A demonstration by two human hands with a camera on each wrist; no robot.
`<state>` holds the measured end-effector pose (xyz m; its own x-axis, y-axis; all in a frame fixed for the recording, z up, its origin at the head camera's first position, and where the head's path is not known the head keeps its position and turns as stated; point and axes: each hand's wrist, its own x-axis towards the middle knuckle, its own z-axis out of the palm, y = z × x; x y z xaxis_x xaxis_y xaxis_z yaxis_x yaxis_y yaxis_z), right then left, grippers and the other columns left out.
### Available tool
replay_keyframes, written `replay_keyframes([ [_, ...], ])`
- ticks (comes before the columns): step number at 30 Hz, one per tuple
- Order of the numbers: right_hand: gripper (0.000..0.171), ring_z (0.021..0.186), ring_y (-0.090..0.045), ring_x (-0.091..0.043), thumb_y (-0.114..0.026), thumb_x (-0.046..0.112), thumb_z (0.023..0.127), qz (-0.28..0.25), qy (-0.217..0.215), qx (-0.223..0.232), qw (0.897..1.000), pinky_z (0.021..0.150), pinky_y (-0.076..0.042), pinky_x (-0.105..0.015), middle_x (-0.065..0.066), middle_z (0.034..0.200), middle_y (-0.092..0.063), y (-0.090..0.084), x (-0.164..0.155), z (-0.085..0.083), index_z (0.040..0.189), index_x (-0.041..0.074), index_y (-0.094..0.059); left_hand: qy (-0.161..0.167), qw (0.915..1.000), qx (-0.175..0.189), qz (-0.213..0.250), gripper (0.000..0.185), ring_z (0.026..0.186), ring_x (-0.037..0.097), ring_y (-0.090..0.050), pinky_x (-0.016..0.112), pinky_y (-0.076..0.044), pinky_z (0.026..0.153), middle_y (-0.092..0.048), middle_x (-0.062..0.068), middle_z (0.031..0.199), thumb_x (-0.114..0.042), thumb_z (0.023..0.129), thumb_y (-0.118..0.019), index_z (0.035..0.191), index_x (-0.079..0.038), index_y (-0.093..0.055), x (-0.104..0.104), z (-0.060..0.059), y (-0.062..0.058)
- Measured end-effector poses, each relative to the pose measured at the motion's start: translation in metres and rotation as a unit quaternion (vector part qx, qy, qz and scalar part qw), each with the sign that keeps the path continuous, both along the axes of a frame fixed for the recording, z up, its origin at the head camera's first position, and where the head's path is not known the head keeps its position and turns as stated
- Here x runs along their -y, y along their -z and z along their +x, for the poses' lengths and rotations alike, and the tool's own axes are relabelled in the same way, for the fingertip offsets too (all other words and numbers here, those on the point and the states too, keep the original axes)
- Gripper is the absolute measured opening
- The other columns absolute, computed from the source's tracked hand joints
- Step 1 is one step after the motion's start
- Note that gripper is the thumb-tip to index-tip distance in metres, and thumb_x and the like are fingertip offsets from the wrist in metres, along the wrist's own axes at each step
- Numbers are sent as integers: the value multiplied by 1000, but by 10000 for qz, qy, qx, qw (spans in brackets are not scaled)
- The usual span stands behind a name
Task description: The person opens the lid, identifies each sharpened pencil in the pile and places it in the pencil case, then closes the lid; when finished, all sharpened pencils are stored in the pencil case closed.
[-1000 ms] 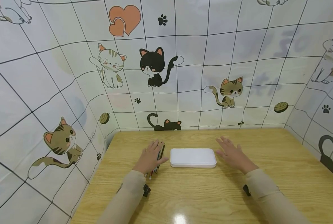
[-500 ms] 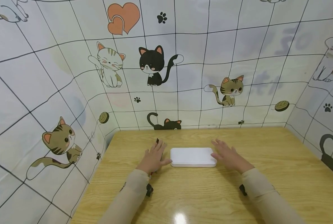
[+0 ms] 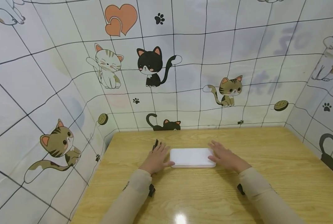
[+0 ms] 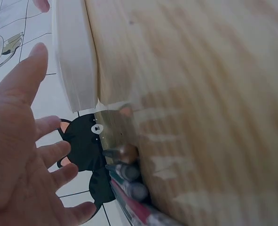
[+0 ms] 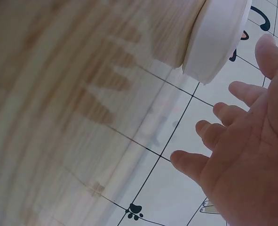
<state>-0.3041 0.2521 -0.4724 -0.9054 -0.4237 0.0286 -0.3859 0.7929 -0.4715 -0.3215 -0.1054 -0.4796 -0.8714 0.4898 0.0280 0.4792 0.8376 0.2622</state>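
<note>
Flat white rectangular plastic case with rounded corners (image 3: 192, 157), lying closed on the pale wood-grain bench (image 3: 267, 174), roughly mid-bench and a little toward the back wall. Left hand (image 3: 157, 158) at the case's left end, fingers spread and straight, thumb tip at or just against the near left corner; released, gripping nothing. In the left wrist view the same hand (image 4: 21, 155) splayed wide, with the case's end (image 4: 75, 61) just past the thumb. Right hand (image 3: 225, 157) at the right end, fingers likewise extended and relaxed, fingertips resting on or just over the top edge; contact not certain from the head view. In the right wrist view the open palm (image 5: 251, 155) near the case's rounded end (image 5: 218, 37), a gap visible between them.

Bundle of dark pencils or pens (image 3: 155, 145) lying just beside the case, mostly hidden under the left hand, tips poking out beyond the fingers; ends also visible in the left wrist view (image 4: 127, 176).

Likely trouble from here: smooth, glossy case and glossy bench, so a push from one end alone could slide or spin it. Flat fingers offering little purchase on the thin edge. Left hand over the pencils, so any sweep could roll or scatter them.

Cat-patterned tiled walls (image 3: 183, 62) close around the bench.
</note>
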Motion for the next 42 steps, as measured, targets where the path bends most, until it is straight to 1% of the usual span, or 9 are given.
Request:
replay_keyframes([
  [4,70,149,-10,-52,-52,37,107,-99,-143,163,9997,111,-17,-74,-29,165,-10,1,1,-1,158,-3,-26,13,9999,172,2,85,151,40,-21,71,-26,111,-24,16,166,-61,95,-59,159,-11,-32,-5,-1,1],
  [8,73,150,-8,-51,-53,36,106,-187,-205,315,9991,114,-17,-70,-27,166,-7,2,1,-2,159,-3,-22,67,9998,192,-76,87,151,39,-22,69,-27,111,-25,16,165,-61,94,-61,159,-10,-33,-10,-2,-1],
  [16,80,150,-14,-49,-58,39,103,-100,-310,348,9989,117,-18,-64,-28,165,-14,3,5,-5,159,-4,-19,64,9997,208,-139,94,151,41,-21,66,-27,114,-27,15,165,-63,89,-66,158,-9,-33,-15,-1,-2],
  [19,79,150,-16,-49,-57,40,104,-53,-307,470,9984,117,-18,-64,-29,164,-16,3,6,-5,159,-5,-22,15,9994,335,-98,94,151,38,-24,63,-26,116,-30,12,164,-61,89,-68,159,-9,-31,-17,0,-3],
  [24,78,149,-18,-49,-57,41,103,55,-305,599,9977,117,-20,-64,-30,164,-16,3,9,-5,158,-5,-25,90,9986,491,170,88,146,31,-35,54,-30,117,-42,11,157,-50,90,-74,155,-7,-35,-20,1,-4],
  [28,88,149,-17,-50,-64,42,99,242,-533,487,9971,117,-21,-62,-32,163,-13,3,12,-6,156,-10,-22,135,9983,434,358,82,140,27,-44,44,-35,115,-50,10,150,-44,89,-78,150,-5,-41,-22,0,-2],
  [32,94,148,-21,-49,-71,39,95,573,-758,143,9954,117,-24,-59,-34,161,-17,2,14,-7,153,-15,-22,98,9986,354,376,81,135,24,-49,40,-40,113,-52,10,146,-43,88,-79,149,-4,-42,-23,-2,1],
  [36,91,142,-35,-49,-78,35,90,876,-732,-273,9931,115,-30,-57,-34,156,-31,0,15,-9,150,-16,-31,-23,9989,316,352,84,131,24,-53,45,-44,108,-53,9,145,-45,87,-80,150,-5,-42,-25,-4,4],
  [42,89,137,-45,-46,-83,35,85,1083,-603,-370,9916,112,-36,-55,-29,152,-43,-3,16,-14,148,-12,-41,-273,9967,570,509,95,137,30,-47,64,-29,113,-49,12,149,-51,84,-80,154,-6,-35,-23,-10,11],
])
